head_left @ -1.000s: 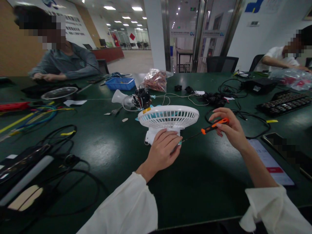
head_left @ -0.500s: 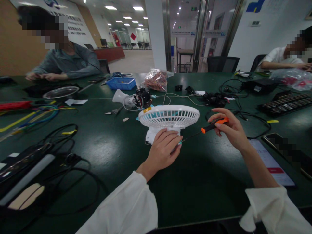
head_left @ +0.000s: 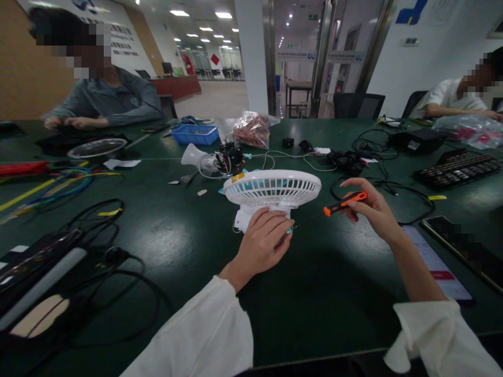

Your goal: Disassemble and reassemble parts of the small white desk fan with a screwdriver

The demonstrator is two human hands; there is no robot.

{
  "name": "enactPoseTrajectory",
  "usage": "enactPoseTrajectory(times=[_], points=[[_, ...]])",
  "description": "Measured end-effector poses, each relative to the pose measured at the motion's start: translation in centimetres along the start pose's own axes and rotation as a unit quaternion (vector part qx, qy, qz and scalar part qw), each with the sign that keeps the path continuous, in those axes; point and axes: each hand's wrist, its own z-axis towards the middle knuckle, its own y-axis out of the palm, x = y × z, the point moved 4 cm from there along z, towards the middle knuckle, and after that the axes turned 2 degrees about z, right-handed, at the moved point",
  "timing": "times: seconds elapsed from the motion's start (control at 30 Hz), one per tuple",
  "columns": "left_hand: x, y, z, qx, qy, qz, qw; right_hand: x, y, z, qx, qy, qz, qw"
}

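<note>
A white fan head (head_left: 271, 189) with a slatted round guard lies face up over the table in front of me. My left hand (head_left: 267, 238) is wrapped round its motor housing, hiding much of it. In my right hand (head_left: 367, 207) is a screwdriver (head_left: 341, 204) with an orange and black handle, held between thumb and fingers. Its thin shaft points left and down, and the tip meets a small teal part (head_left: 291, 229) beside my left fingertips. The exact contact there is too small to make out.
Behind the fan lie a white fan stand with a dark motor (head_left: 230, 158), a blue basket (head_left: 195, 134) and a plastic bag (head_left: 252, 130). Cables and a power strip (head_left: 43, 256) fill the left. Two phones (head_left: 459, 251) lie at right. Two people sit across the table.
The screwdriver handle has turned slightly in my right fingers, which have shifted a little. My left hand and the fan stay in place.
</note>
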Motion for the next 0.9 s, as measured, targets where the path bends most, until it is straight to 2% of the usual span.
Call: enactPoseTrajectory(times=[0.23, 0.5, 0.67, 0.77, 0.9], points=[[0.0, 0.0, 0.0, -0.008, 0.001, 0.004, 1.0, 0.2, -0.1, 0.0, 0.031, 0.022, -0.051, 0.998], [0.0, 0.1, 0.1, 0.001, 0.005, 0.01, 1.0, 0.4, -0.7, 0.4, 0.042, -0.033, -0.064, 0.997], [0.1, 0.0, 0.2, 0.001, 0.007, 0.011, 1.0, 0.3, -0.3, 0.3, 0.055, 0.01, -0.083, 0.995], [0.1, 0.0, 0.1, -0.003, 0.008, 0.012, 1.0, 0.6, -0.4, 0.3, 0.04, 0.038, -0.078, 0.995], [0.0, 0.2, 0.0, -0.007, 0.008, 0.014, 1.0, 1.0, -0.8, 0.2, -0.004, 0.045, -0.007, 0.999]])
